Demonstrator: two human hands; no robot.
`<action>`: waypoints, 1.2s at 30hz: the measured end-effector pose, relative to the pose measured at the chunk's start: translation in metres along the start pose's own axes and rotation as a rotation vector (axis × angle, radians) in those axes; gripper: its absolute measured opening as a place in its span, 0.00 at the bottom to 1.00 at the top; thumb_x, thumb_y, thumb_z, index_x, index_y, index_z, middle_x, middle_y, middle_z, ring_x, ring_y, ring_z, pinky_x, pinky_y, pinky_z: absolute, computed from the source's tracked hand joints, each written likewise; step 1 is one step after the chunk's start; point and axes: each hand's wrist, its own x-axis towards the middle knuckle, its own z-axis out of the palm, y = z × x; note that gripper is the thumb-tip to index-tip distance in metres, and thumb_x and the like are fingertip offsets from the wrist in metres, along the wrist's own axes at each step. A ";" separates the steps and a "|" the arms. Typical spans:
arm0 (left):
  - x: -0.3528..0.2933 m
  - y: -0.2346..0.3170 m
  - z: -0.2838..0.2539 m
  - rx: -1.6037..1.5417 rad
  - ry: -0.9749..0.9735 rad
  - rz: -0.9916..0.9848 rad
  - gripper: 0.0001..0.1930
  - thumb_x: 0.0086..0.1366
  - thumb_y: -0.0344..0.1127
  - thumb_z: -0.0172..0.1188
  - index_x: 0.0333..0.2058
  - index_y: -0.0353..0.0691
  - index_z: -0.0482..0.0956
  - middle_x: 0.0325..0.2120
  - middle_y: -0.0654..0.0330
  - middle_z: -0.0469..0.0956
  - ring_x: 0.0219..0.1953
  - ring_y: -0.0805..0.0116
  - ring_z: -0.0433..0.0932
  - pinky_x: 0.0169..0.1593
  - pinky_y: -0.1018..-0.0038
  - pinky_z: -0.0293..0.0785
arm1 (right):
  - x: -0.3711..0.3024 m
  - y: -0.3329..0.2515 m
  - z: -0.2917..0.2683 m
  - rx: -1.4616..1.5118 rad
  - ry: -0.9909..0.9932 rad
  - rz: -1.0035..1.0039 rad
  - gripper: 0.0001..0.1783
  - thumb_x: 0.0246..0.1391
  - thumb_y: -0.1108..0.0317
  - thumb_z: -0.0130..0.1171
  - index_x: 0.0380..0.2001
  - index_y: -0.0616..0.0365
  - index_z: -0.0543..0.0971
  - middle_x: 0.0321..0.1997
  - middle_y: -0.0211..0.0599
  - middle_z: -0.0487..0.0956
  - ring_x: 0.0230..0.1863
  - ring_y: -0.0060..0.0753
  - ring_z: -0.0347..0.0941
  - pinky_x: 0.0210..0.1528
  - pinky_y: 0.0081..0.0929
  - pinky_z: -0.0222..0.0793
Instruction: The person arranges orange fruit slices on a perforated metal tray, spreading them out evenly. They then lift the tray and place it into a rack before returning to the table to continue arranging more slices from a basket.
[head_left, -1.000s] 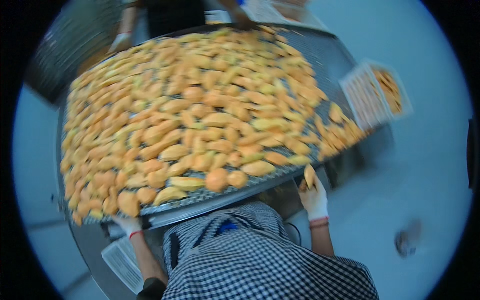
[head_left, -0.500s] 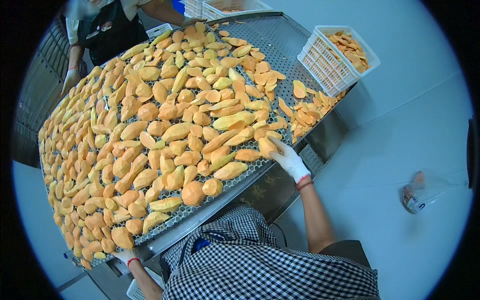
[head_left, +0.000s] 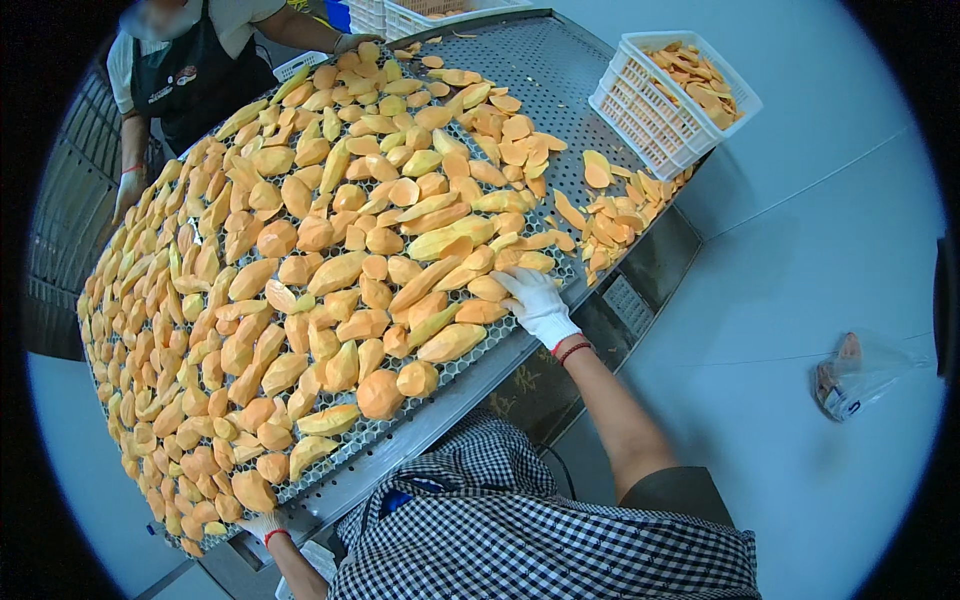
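Peeled orange-yellow sweet potatoes (head_left: 337, 273), whole and in cut pieces, cover a large mesh tray (head_left: 492, 345) in front of me. My right hand (head_left: 541, 308), in a white knit glove, grips the tray's near edge toward its right corner. Its fingers reach over the rim among the sweet potatoes. At the tray's near left corner my left hand (head_left: 264, 525), gloved too, holds the edge from below; its fingers are mostly hidden under the tray. Across from me a co-worker's gloved hand (head_left: 357, 43) is at the far corner.
A perforated steel table (head_left: 520, 75) lies under and beyond the tray. On its right stands a white crate (head_left: 650, 115) of sweet potato pieces, with loose slices (head_left: 610, 225) beside it. The co-worker (head_left: 205, 70) stands at the far left. A clear plastic bag (head_left: 858, 378) lies at the right.
The loaded tray has shifted slightly left across the steel table. My right hand has moved left with its edge. The co-worker's lower hand has also shifted.
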 end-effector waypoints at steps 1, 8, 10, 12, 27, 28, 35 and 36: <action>-0.006 -0.001 0.007 -0.026 0.008 -0.011 0.32 0.70 0.63 0.43 0.67 0.55 0.60 0.69 0.63 0.60 0.70 0.58 0.58 0.71 0.54 0.52 | -0.004 0.001 0.000 -0.027 0.008 0.019 0.33 0.48 0.62 0.68 0.60 0.40 0.73 0.59 0.35 0.74 0.59 0.47 0.69 0.62 0.44 0.63; -0.001 0.010 0.009 -0.100 0.046 0.065 0.36 0.67 0.68 0.45 0.66 0.53 0.63 0.69 0.64 0.61 0.68 0.58 0.60 0.70 0.57 0.53 | -0.025 -0.024 -0.002 0.173 0.546 0.285 0.34 0.52 0.63 0.66 0.63 0.50 0.69 0.63 0.47 0.69 0.63 0.48 0.67 0.66 0.44 0.60; 0.005 0.009 0.000 -0.089 0.039 0.043 0.35 0.67 0.67 0.45 0.66 0.54 0.62 0.69 0.64 0.61 0.68 0.58 0.60 0.70 0.56 0.54 | -0.039 -0.032 -0.006 0.948 0.728 0.627 0.36 0.61 0.58 0.59 0.68 0.61 0.61 0.70 0.56 0.62 0.70 0.50 0.59 0.70 0.42 0.55; 0.008 0.008 -0.002 -0.064 0.030 0.012 0.34 0.68 0.67 0.44 0.66 0.55 0.62 0.69 0.64 0.60 0.68 0.58 0.60 0.70 0.56 0.54 | -0.049 -0.024 -0.004 1.837 0.608 0.927 0.45 0.65 0.42 0.49 0.73 0.59 0.49 0.76 0.53 0.50 0.75 0.50 0.49 0.72 0.47 0.50; -0.070 0.016 0.017 -0.144 -0.291 -0.018 0.29 0.73 0.58 0.42 0.68 0.58 0.59 0.68 0.65 0.62 0.71 0.60 0.56 0.71 0.50 0.50 | -0.041 0.012 0.040 2.199 0.360 0.794 0.42 0.61 0.32 0.44 0.68 0.49 0.64 0.74 0.38 0.61 0.73 0.50 0.56 0.72 0.55 0.49; -0.085 0.022 0.026 -0.212 -0.263 -0.038 0.29 0.72 0.58 0.42 0.68 0.58 0.60 0.68 0.66 0.62 0.71 0.60 0.56 0.72 0.50 0.50 | -0.047 0.027 0.042 2.184 0.320 0.803 0.39 0.62 0.36 0.45 0.67 0.49 0.65 0.73 0.37 0.63 0.73 0.49 0.57 0.73 0.52 0.50; -0.128 0.053 0.053 -0.678 -0.185 -0.327 0.27 0.73 0.58 0.41 0.67 0.59 0.63 0.67 0.69 0.64 0.72 0.60 0.54 0.70 0.43 0.53 | -0.066 0.139 0.022 1.993 -0.036 0.311 0.30 0.68 0.41 0.40 0.59 0.51 0.70 0.55 0.39 0.73 0.50 0.41 0.69 0.53 0.39 0.65; -0.125 0.053 0.052 -0.686 -0.257 -0.375 0.27 0.74 0.57 0.39 0.67 0.59 0.63 0.67 0.69 0.64 0.72 0.60 0.55 0.69 0.40 0.54 | -0.073 0.199 0.023 1.992 -0.433 -0.100 0.33 0.68 0.42 0.40 0.66 0.52 0.66 0.67 0.39 0.69 0.59 0.42 0.67 0.63 0.41 0.62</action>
